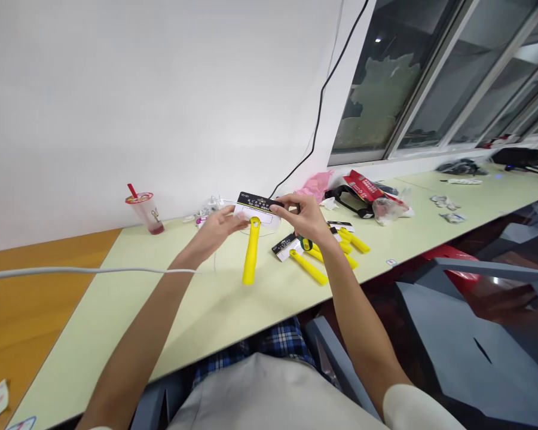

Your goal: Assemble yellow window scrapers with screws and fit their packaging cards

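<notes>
Above the table I hold up a wide-bladed scraper with a yellow handle. A black-and-white card sleeve covers its blade, and the handle hangs down toward me. My left hand has its fingers closed at the sleeve's left end. At the right end, my right hand pinches the sleeve between thumb and fingers. Several similar yellow-handled scrapers lie in a loose group on the table just right of the held one, some partly behind my right wrist.
A plastic cup with a red straw stands at the left by the wall. Behind the scrapers lie a pink bag and a red package. A white cable crosses the left side. Grey chairs stand right of the pale table.
</notes>
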`<state>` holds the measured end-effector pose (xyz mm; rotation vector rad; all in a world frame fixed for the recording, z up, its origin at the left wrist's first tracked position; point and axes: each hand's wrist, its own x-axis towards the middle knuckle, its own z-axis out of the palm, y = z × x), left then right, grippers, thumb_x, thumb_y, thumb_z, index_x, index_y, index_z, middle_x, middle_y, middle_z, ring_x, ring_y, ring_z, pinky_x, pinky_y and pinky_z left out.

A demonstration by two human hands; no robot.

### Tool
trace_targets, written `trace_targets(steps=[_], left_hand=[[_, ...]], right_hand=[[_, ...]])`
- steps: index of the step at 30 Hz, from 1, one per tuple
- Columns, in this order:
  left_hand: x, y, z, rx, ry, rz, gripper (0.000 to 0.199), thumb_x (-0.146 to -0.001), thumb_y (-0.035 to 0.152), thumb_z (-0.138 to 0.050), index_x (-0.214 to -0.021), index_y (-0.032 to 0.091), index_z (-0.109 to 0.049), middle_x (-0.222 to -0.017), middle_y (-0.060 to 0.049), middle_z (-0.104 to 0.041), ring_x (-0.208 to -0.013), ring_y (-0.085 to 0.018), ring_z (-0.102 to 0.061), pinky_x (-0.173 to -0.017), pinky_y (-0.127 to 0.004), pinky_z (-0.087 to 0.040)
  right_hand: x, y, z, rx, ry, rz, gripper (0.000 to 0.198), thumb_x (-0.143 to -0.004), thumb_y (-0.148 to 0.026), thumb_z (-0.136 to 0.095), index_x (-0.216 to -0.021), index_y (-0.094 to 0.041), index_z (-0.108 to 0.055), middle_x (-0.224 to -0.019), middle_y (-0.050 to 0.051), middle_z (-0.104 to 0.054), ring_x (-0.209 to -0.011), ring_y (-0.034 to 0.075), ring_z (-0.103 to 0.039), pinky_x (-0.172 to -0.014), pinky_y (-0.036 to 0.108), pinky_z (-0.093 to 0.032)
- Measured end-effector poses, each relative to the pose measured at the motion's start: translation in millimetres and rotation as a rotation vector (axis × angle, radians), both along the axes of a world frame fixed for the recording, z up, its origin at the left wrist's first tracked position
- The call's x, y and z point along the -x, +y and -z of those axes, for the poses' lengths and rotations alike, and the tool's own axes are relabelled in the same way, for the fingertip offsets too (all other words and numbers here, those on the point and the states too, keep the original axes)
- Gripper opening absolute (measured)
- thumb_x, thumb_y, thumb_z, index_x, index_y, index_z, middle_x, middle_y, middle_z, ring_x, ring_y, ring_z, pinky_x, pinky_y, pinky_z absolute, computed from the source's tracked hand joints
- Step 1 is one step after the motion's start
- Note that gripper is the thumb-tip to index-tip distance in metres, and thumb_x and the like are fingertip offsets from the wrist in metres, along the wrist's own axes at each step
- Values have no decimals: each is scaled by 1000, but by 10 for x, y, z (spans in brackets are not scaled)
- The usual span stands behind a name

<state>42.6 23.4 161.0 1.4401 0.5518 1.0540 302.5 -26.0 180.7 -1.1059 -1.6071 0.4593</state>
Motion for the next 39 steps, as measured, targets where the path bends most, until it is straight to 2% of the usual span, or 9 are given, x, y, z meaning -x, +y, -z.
trace_targets(steps=[4, 7, 11, 14, 19, 23, 29, 33, 39], left_hand=[[414, -239, 201, 68, -213, -420, 53, -79, 61, -97, -103, 18, -76, -103, -8, -80, -97, -19, -75, -89, -30, -59], [602, -561, 639, 138, -262, -660, 57, -70, 62, -99, -84, 20, -65, -79, 2, -64, -70, -11, -58, -65, -23, -48], [589, -1043, 1306, 250, 27, -595, 60, -82, 76, -85, -81, 21, -61, -76, 2, -59, -62, -12, -47, -57, -25, -40], [422, -1245, 1536, 55, 300, -455, 57, -95, 75, -71, -79, 21, -62, -75, -1, -60, -68, -16, -54, -65, -28, -47], [-74, -1057, 1610, -371, 567, -258, 38, -106, 56, -65, -128, 25, -71, -132, -12, -74, -125, -29, -69, -113, -49, -56], [-486, -797, 1699, -741, 819, -10, 72, -106, 55, -66, -169, 25, -50, -181, -17, -40, -170, -37, -32, -138, -62, -32], [-675, -694, 1779, -865, 879, 72, 72, -116, 58, -46, -179, 24, -36, -187, -15, -28, -176, -31, -22, -141, -56, -29], [-538, -812, 1707, -924, 854, 77, 70, -118, 52, -44, -180, 21, -33, -188, -14, -26, -176, -30, -22, -143, -53, -26], [-66, -1164, 1531, -878, 827, 29, 63, -118, 50, -49, -176, 28, -41, -180, -9, -45, -170, -26, -40, -142, -51, -32]], right_hand=[[-237, 11, 108, -13, -213, -42, 43, -92, -59, -81, -101, -17, -86, -83, 5, -72, -80, 21, -65, -68, 30, -49], [-394, 137, 274, 92, -330, -85, 39, -92, -55, -80, -100, -17, -86, -88, 6, -76, -78, 20, -66, -65, 29, -49], [-475, 362, 560, 317, -435, -176, 31, -88, -45, -82, -101, -17, -86, -87, 4, -74, -65, 16, -62, -53, 25, -45], [-444, 512, 751, 443, -480, -198, 30, -89, -42, -82, -104, -16, -86, -85, 2, -75, -59, 14, -60, -47, 23, -43], [-365, 683, 982, 499, -594, -78, 21, -87, -30, -89, -103, -17, -85, -86, 5, -81, -65, 17, -67, -60, 26, -51], [-409, 584, 1103, 391, -585, 65, 26, -96, -30, -82, -116, -13, -81, -108, 14, -83, -93, 24, -73, -88, 32, -54], [-774, 112, 1157, 238, -147, 130, 42, -103, -45, -56, -126, -16, -75, -99, 5, -71, -71, 17, -61, -73, 32, -52], [-1169, -167, 1125, 223, 260, 171, 42, -85, -36, -65, -123, -20, -74, -103, 2, -67, -76, 16, -65, -82, 35, -55], [-1470, -698, 1203, 76, 745, 209, 56, -74, -52, -96, -116, -24, -73, -113, 9, -75, -96, 24, -74, -90, 46, -64]])
